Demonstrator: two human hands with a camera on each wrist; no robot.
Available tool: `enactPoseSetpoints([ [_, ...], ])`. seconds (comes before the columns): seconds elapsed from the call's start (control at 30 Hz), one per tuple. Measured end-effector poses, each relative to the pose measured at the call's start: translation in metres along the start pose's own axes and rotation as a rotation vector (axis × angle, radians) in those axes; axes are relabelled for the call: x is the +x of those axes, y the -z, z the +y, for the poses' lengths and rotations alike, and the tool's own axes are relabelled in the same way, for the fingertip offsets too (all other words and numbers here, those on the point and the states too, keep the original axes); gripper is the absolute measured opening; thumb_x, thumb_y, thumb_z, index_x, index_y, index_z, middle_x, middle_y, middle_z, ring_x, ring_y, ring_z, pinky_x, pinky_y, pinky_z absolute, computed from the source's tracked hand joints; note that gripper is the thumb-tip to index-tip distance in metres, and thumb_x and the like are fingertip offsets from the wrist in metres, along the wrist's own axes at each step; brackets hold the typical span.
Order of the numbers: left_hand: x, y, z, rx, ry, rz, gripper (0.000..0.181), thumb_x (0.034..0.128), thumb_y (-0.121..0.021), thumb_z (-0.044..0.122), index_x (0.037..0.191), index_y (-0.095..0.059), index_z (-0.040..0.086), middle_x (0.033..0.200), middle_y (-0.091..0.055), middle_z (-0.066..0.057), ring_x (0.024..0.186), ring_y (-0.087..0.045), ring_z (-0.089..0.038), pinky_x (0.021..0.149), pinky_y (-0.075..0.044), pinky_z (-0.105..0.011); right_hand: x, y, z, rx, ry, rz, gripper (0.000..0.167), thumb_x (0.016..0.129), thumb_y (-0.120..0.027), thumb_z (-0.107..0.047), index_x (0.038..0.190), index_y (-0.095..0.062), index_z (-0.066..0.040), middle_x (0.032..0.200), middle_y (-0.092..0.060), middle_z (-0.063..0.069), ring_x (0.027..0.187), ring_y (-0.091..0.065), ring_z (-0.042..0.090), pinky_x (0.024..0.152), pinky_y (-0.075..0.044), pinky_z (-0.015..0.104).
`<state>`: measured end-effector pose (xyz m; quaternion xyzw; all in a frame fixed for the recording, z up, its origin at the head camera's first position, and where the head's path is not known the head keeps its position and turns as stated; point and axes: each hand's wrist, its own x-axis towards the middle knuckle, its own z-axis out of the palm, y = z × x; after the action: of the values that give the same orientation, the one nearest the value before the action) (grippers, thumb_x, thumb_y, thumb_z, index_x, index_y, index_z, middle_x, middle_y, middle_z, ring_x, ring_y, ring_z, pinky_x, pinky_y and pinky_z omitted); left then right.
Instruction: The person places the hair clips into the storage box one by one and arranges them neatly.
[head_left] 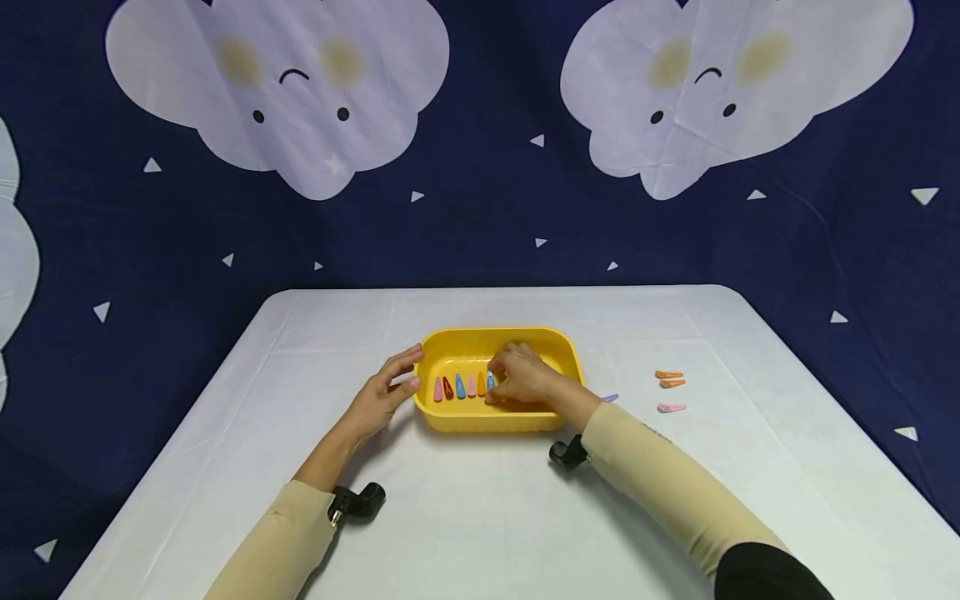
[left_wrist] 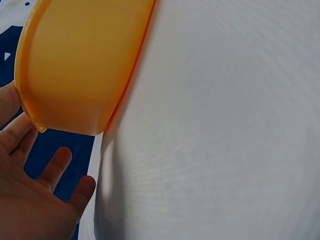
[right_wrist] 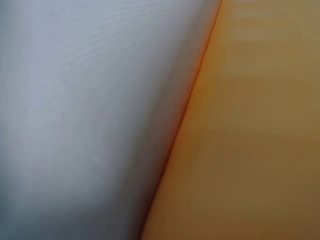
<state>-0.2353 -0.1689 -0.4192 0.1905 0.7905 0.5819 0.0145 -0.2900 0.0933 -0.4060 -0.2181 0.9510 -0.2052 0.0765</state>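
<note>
A yellow tray point(head_left: 491, 423) holds a row of small hair clips: a pink clip point(head_left: 438, 389), a dark red clip point(head_left: 447, 388), a blue clip point(head_left: 460, 387), another pink clip point(head_left: 471, 385) and an orange clip point(head_left: 482, 384). At the row's right end, my right hand point(head_left: 525, 375) reaches inside the tray and pinches a light blue hair clip point(head_left: 491, 380), partly hidden by the fingers. My left hand point(head_left: 378, 402) touches the tray's left rim with extended fingers; the left wrist view shows this hand point(left_wrist: 35, 185) beside the tray's outer wall point(left_wrist: 80, 70). The right wrist view shows only the tray's side point(right_wrist: 260, 150) and white cloth.
Right of the tray, two orange hair clips point(head_left: 670, 375) and a pink hair clip point(head_left: 671, 408) lie on the white table point(head_left: 465, 517). A purple clip point(head_left: 611, 398) lies close to the tray, partly behind the right forearm. A dark blue cloud-patterned curtain point(head_left: 487, 225) hangs behind.
</note>
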Motion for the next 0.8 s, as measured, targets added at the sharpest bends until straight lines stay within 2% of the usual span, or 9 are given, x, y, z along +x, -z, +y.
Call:
enactPoseSetpoints([
  [0.13, 0.000, 0.000, -0.001, -0.006, 0.002, -0.002, 0.046, 0.0973, -0.051, 0.016, 0.141, -0.041, 0.005, 0.156, -0.027, -0.007, 0.137, -0.033, -0.035, 0.110, -0.030, -0.052, 0.000, 0.001, -0.001, 0.004, 0.010, 0.003, 0.054, 0.072, -0.081, -0.035, 0.114, -0.064, -0.007, 0.107, -0.059, 0.003, 0.104, -0.045, 0.021, 0.094, -0.039, 0.034],
  [0.3, 0.000, -0.001, -0.002, -0.007, 0.001, 0.000, 0.046, 0.0974, -0.051, 0.015, 0.141, -0.041, 0.004, 0.156, -0.027, -0.008, 0.137, -0.032, -0.035, 0.110, -0.030, -0.052, -0.001, 0.004, -0.001, 0.018, 0.023, 0.004, 0.054, 0.074, -0.079, -0.034, 0.117, -0.064, -0.006, 0.106, -0.061, 0.005, 0.104, -0.047, 0.022, 0.092, -0.040, 0.034],
  [0.47, 0.001, -0.001, -0.002, -0.008, -0.003, -0.002, 0.046, 0.0973, -0.051, 0.015, 0.141, -0.041, 0.004, 0.156, -0.027, -0.008, 0.137, -0.032, -0.036, 0.110, -0.029, -0.053, -0.004, 0.011, 0.001, 0.083, -0.011, 0.014, 0.052, 0.077, -0.076, -0.033, 0.120, -0.062, -0.007, 0.109, -0.060, 0.007, 0.107, -0.046, 0.024, 0.092, -0.041, 0.036],
  [0.6, 0.001, -0.001, -0.002, -0.013, 0.001, -0.001, 0.046, 0.0970, -0.051, 0.015, 0.140, -0.042, 0.003, 0.156, -0.027, -0.008, 0.137, -0.032, -0.036, 0.111, -0.029, -0.053, -0.007, 0.017, 0.002, 0.142, 0.002, 0.059, 0.049, 0.080, -0.073, -0.032, 0.120, -0.062, -0.006, 0.112, -0.061, 0.010, 0.109, -0.048, 0.027, 0.096, -0.039, 0.040],
  [0.8, 0.001, 0.001, -0.002, -0.005, 0.014, 0.000, 0.046, 0.0975, -0.051, 0.016, 0.141, -0.041, 0.004, 0.156, -0.026, -0.007, 0.138, -0.031, -0.036, 0.112, -0.028, -0.054, -0.015, 0.028, 0.003, 0.143, 0.005, 0.130, 0.052, 0.081, -0.071, -0.037, 0.123, -0.060, -0.007, 0.114, -0.061, 0.010, 0.109, -0.050, 0.026, 0.098, -0.042, 0.040],
])
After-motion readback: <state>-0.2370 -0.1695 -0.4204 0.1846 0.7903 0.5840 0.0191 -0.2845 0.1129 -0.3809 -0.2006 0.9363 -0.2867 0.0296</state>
